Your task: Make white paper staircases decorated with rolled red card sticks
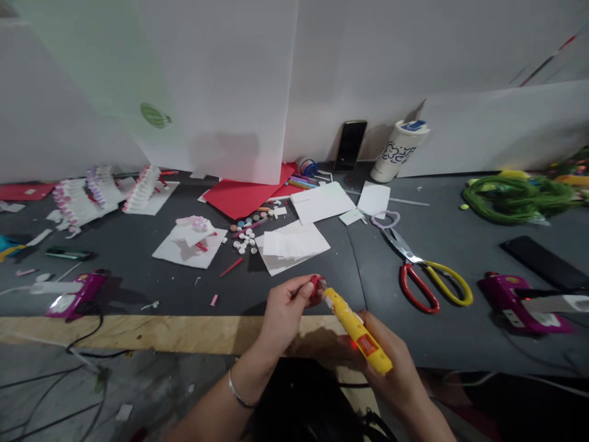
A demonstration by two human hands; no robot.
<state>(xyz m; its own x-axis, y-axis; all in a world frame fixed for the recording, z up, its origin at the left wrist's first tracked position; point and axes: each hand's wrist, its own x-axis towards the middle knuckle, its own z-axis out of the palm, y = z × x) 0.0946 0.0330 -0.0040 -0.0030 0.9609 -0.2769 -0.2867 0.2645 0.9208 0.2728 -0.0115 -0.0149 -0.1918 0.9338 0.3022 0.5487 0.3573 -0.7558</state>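
My left hand (286,309) pinches a small red piece (315,283) between thumb and fingers, just above the table's front edge. My right hand (391,362) grips a yellow glue gun (356,330) with an orange label, its nozzle pointing up-left and touching the red piece. A silver bracelet sits on my left wrist. Both hands hover over the wooden table edge (161,331), in front of a stack of white paper sheets (292,245).
Red-and-yellow scissors (426,273) lie right of the hands. Purple glue guns rest at far left (76,296) and far right (515,301). Red paper (243,196), small white discs (246,240), paper crafts (99,193), a phone (350,144), a cup (398,150) and green yarn (518,197) lie further back.
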